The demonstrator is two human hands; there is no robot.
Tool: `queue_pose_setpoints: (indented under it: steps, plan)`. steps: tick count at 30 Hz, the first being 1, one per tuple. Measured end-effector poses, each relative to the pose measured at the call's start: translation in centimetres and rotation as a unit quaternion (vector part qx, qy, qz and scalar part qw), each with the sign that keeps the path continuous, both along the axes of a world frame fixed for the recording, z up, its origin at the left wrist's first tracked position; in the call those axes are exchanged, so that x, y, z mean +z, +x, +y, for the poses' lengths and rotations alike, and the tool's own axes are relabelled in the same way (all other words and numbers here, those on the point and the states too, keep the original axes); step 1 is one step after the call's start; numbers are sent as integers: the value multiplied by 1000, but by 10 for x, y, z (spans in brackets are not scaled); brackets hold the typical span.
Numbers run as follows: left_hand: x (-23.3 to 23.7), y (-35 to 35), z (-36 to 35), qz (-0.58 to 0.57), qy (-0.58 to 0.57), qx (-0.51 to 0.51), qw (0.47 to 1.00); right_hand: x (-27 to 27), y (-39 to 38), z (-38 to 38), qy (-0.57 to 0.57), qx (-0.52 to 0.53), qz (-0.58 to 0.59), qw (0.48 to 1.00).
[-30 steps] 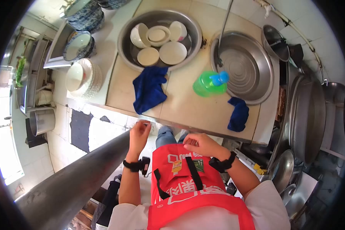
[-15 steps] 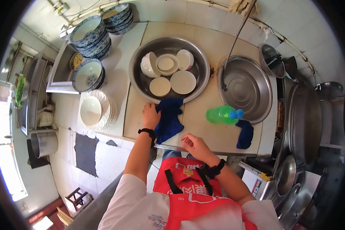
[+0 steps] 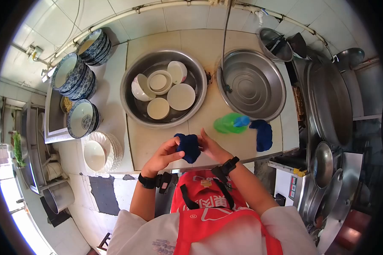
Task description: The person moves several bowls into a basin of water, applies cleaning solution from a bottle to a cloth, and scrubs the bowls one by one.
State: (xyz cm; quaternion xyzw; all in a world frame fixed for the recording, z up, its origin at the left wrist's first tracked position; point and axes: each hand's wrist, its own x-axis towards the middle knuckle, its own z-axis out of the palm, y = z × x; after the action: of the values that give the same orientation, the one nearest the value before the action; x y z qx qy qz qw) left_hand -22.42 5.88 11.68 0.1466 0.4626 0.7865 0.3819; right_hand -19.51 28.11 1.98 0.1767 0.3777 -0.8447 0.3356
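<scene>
Fingers (image 3: 175, 147) of both hands clamp a bunched blue cloth (image 3: 189, 147): L hand (image 3: 162, 156) on its left, R hand (image 3: 211, 147) on its right, over near edge of counter (image 3: 144, 142). Farther back: basin (image 3: 130, 107) w/ bowls (image 3: 181, 97). Right: green bottle (image 3: 225, 124), 2nd cloth (image 3: 263, 135).

Both hands gripped a bunched dark-blue cloth (image 3: 188, 147) above the tiled counter (image 3: 145, 143), the left hand (image 3: 162, 155) and right hand (image 3: 211, 147) on either side. Behind it, a round steel basin (image 3: 130, 104) held white bowls (image 3: 181, 97); a green plastic bottle (image 3: 229, 123) lay nearby.
</scene>
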Motion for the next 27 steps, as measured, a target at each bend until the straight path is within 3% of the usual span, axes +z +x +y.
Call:
queue_pose_setpoints:
  steps: [1,4,6,7,8,10,11,13,14,15,17,18,20,23,27]
  plan:
    - [1,1,3,2,0,-2,1000,-2,0,6,-59,36,3,998]
    - [11,6,10,9,48,31,998,23,9,19,-1,67,100,993]
    - [24,7,18,-170,213,12,962,46,11,35,74,99,172,977]
    - [21,12,22,-172,217,9,961,58,15,42,145,134,238,951]
    - [14,19,25,-209,181,72,958,71,19,47,149,134,235,951]
    - [7,25,36,-283,148,152,935,100,20,51,329,57,443,832]
    - [0,28,40,-281,149,154,935,114,20,52,329,58,445,831]
    - [-30,33,41,-171,89,106,975,136,18,55,367,32,433,823]
    - [-45,32,38,-139,147,41,978,141,18,57,364,41,421,830]
    - [-40,32,40,-138,148,43,978,140,17,55,363,42,422,830]
    - [-29,34,48,-220,-19,91,971,137,12,51,217,-51,369,902]
    - [-28,34,42,-221,-18,94,971,144,7,50,205,-58,393,895]
    - [-26,30,26,27,-102,5,994,150,-3,49,195,-68,367,907]
    - [-14,25,11,49,-45,-9,998,148,-16,41,189,-94,342,916]
    - [-11,19,9,123,-94,44,987,116,-29,32,231,-73,321,915]
